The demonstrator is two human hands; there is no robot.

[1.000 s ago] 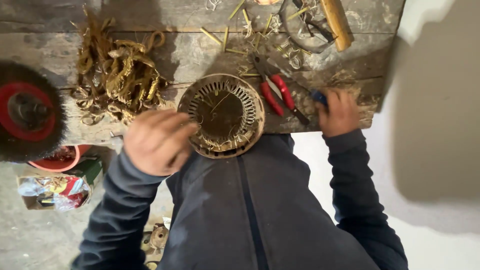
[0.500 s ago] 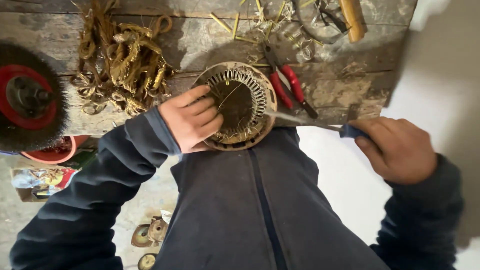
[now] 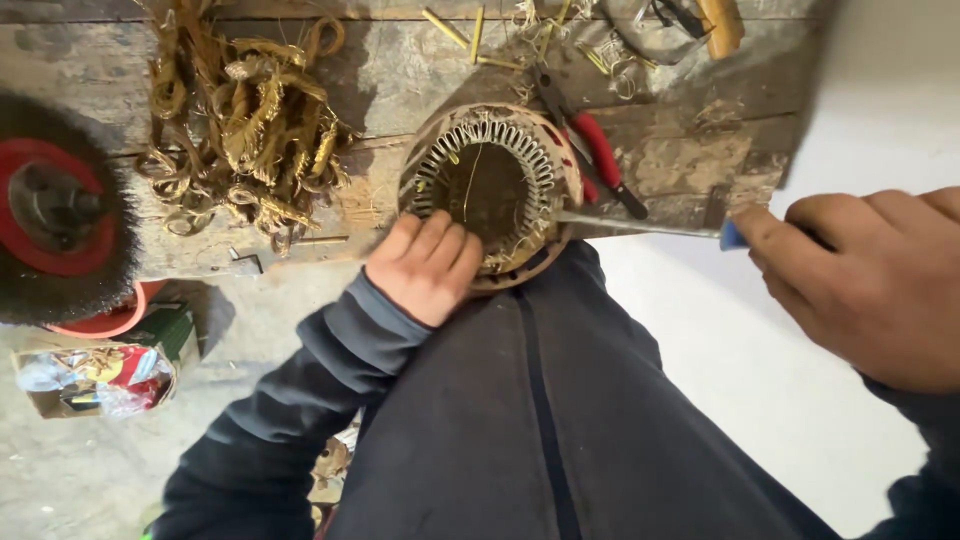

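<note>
Here left hand (image 3: 425, 268) grips stator (image 3: 492, 190) at bench edge (image 3: 300, 262); right hand (image 3: 868, 282) clenches screwdriver (image 3: 640, 225).

Worn wooden bench (image 3: 690, 165): copper wire tangle (image 3: 245, 125), round stator (image 3: 492, 190) at edge, red-handled pliers (image 3: 590, 150), brass scraps (image 3: 470, 35).

Lit softly and evenly, daylight-like, with no hard glare; brightest on the pale floor (image 3: 800, 400) at lower right, nearly washed out there, dimmest on the dark jacket (image 3: 520, 430) and the black wire wheel (image 3: 60, 210) at the left edge. Soft shadows only, under the bench (image 3: 680, 160) edge and beside the left hand (image 3: 425, 265). Sharp in the middle around the stator (image 3: 495, 190); slightly smeared and oversized on the right hand (image 3: 870, 280) close to the lens, with wide-angle stretching towards the edges.
</note>
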